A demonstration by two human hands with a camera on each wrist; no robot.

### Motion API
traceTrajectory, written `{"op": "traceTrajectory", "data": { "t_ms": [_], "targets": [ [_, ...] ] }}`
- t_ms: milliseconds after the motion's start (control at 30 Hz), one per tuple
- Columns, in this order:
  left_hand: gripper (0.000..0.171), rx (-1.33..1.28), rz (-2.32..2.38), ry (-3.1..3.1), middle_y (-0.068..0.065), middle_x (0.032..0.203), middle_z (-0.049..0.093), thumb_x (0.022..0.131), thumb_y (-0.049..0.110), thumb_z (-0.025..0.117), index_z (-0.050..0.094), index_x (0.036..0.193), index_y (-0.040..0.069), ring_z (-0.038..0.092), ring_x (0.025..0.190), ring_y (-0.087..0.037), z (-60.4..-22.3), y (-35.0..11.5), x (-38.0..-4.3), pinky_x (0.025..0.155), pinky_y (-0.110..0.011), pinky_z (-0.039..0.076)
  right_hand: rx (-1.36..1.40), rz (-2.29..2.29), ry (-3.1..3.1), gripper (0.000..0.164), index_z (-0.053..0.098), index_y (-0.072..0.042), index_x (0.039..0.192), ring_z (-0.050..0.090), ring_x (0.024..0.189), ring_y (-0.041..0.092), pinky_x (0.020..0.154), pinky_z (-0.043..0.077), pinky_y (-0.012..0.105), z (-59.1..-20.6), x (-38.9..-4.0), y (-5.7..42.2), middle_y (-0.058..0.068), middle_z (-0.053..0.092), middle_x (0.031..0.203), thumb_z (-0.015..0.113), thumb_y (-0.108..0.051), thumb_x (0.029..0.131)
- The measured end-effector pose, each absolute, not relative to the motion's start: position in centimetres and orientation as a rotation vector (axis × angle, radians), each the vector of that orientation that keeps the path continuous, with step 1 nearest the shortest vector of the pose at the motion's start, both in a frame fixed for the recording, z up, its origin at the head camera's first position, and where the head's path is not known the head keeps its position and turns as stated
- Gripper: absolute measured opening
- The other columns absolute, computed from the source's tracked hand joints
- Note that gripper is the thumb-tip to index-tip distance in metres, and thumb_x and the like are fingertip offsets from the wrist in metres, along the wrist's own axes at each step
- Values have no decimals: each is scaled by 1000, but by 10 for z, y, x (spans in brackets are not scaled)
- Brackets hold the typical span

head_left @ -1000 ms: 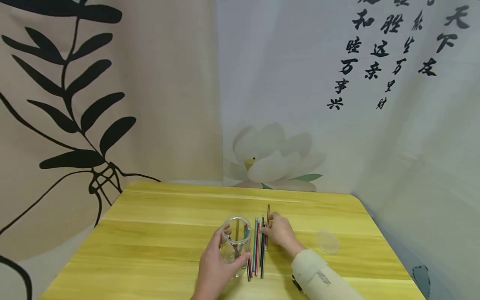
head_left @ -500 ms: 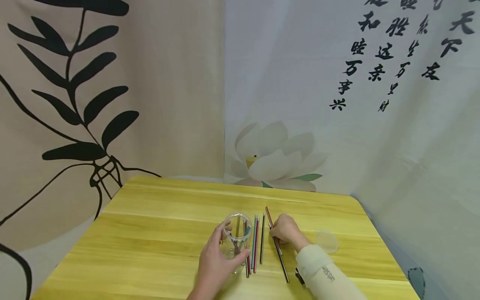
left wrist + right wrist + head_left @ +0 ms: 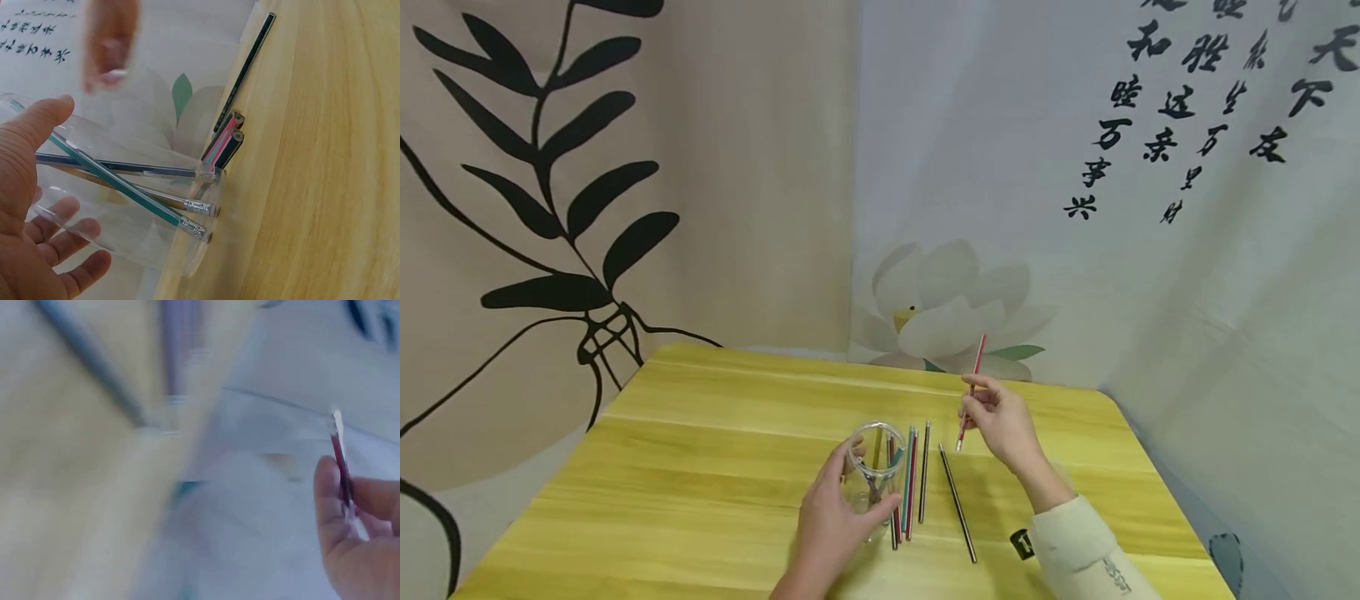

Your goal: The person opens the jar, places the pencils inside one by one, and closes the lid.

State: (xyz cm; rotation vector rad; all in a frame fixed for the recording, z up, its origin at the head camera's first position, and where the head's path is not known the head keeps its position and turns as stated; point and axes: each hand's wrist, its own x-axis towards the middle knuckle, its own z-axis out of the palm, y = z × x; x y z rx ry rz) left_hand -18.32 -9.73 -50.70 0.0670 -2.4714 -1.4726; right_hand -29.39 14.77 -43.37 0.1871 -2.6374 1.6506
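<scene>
Yellow wood-grain table (image 3: 700, 467) beneath pencils (image 3: 957, 503) and jar (image 3: 880, 476), lotus-printed backdrop (image 3: 962, 183) behind.

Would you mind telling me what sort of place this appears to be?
Probably an indoor tabletop workspace, perhaps screened off: a wood-grain table, with a large dark plant print and a pale lotus print behind it.

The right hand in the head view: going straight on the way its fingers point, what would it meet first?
The right hand, pinching a red pencil, would probably meet the lotus-printed backdrop beyond the table; its height is unclear, so the table might come first.
</scene>
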Motion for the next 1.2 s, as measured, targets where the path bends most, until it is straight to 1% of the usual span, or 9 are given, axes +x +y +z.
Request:
{"op": "traceTrajectory", "data": {
  "t_ms": [100,200,333,500,600,767,1000,1100,1200],
  "targets": [
    [96,65,-1468,-2469,5,148,66,74,46,98,50,155,28,66,130,-29,-506,-97,-184,106,-69,54,342,1789,-2468,37,57,4,148,75,94,15,86,66,27,-402,-282,146,26,68,123,50,-2,111],
    [96,74,-1484,-2469,5,149,66,73,45,98,50,155,29,65,130,-28,-507,-96,-184,109,-69,52,440,1812,-2395,38,57,4,147,75,97,10,90,66,26,-386,-269,140,24,67,124,50,2,110],
    [95,94,-1502,-2465,4,149,66,72,41,99,51,154,30,65,129,-26,-510,-96,-181,111,-70,50,560,1672,-2356,28,69,1,134,70,85,7,78,64,23,-378,-254,125,16,71,105,61,-2,107],
    [94,70,-1479,-2457,4,147,67,73,42,99,52,153,29,66,127,-26,-512,-97,-182,108,-68,53,672,1588,-2284,17,80,-5,115,62,77,10,67,57,25,-366,-238,113,1,71,103,68,-11,104],
    [94,52,-1473,-2448,4,147,67,73,43,99,52,153,29,67,127,-27,-512,-98,-183,108,-68,53,717,1632,-2248,15,78,-5,114,65,78,11,70,59,26,-359,-233,106,4,73,99,69,-12,104],
    [93,36,-1496,-2449,5,148,66,75,45,98,51,154,29,66,131,-28,-510,-98,-185,110,-69,51,728,1621,-2312,17,74,-8,120,68,79,11,73,61,26,-362,-233,97,13,76,92,69,-14,105],
    [92,52,-1494,-2467,4,147,66,75,43,98,51,154,29,66,130,-29,-509,-98,-184,107,-66,54,831,1815,-2263,19,71,-6,122,75,87,9,78,64,28,-367,-231,95,3,79,109,60,-15,110],
    [93,55,-1489,-2464,4,147,66,75,43,98,51,154,28,66,129,-28,-509,-98,-185,106,-65,55,996,2052,-2058,33,61,-1,140,78,100,12,87,65,30,-359,-228,97,1,76,122,48,-17,115],
    [94,58,-1478,-2469,5,147,66,74,47,98,51,154,29,66,128,-28,-510,-98,-185,105,-64,55,1096,2195,-1950,51,36,-3,164,74,122,13,109,59,30,-350,-223,97,-4,76,128,38,-23,117]
  ]
}}
